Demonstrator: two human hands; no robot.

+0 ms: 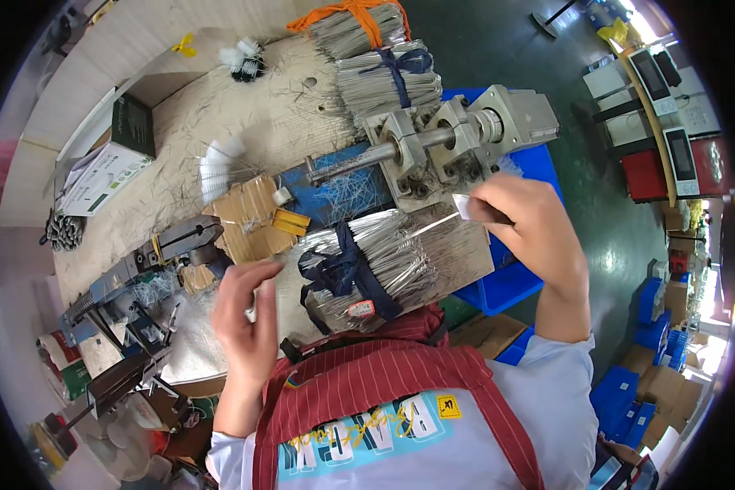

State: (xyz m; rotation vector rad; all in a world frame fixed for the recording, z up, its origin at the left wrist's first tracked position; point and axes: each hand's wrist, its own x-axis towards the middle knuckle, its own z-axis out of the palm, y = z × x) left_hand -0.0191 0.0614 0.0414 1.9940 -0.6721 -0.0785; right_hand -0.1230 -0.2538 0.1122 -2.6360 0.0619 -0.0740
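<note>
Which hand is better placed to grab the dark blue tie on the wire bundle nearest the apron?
Left, I'd judge. The left hand looks empty, thumb and fingers apart, and is nearer the dark blue tie. The right hand is farther off and pinches a small white piece.

I count two bare hands, the left hand (247, 339) at lower left of centre and the right hand (524, 211) right of centre; one small white piece (463, 207) beside the latter; three wire bundles, two at upper centre, one orange-tied (331, 34), one navy-tied (359, 91), and a third (416, 255) at mid-frame; one yellow block (291, 221), centre-left; one motor-end shaft (359, 163), upper centre; two white brush-like clumps, upper left (235, 59) and below it (217, 167)
</note>
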